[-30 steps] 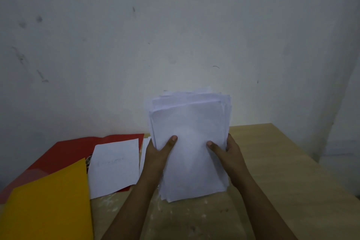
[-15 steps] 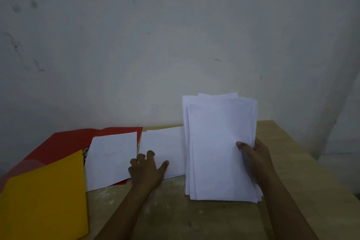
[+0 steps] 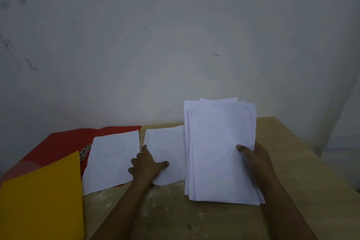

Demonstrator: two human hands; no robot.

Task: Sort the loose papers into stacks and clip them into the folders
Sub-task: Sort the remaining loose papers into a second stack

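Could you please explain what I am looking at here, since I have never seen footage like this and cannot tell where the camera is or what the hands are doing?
There is no machine here: a person wears a camera on the head, looking down at their own hands over a wooden table. The right hand grips a thick stack of white papers, thumb on top. The left hand rests on a single sheet lying flat. Further left, another sheet with faint writing lies on an open red folder, whose metal clip shows. A yellow folder lies nearest the camera.
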